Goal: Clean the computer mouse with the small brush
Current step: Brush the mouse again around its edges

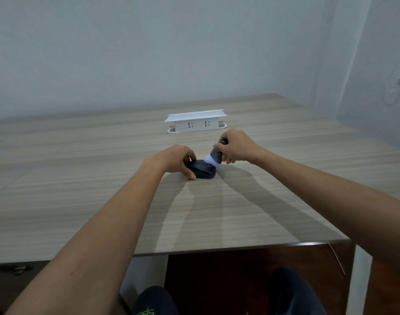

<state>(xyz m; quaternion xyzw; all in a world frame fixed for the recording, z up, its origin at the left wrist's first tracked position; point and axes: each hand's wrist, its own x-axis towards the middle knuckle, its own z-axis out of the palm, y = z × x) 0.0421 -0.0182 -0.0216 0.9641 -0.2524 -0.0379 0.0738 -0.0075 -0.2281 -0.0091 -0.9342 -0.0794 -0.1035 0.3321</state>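
Observation:
A black computer mouse lies on the wooden table, near its middle. My left hand grips the mouse's left end, thumb at the near side, fingers over the far side. My right hand holds a small brush with a dark handle and pale bristles. The brush points down and left, and its bristles touch the top right of the mouse. Most of the handle is hidden inside my fist.
A white power socket box stands on the table just behind the hands. The table's front edge runs below my forearms, with my knees and a dark floor under it. A grey wall rises behind.

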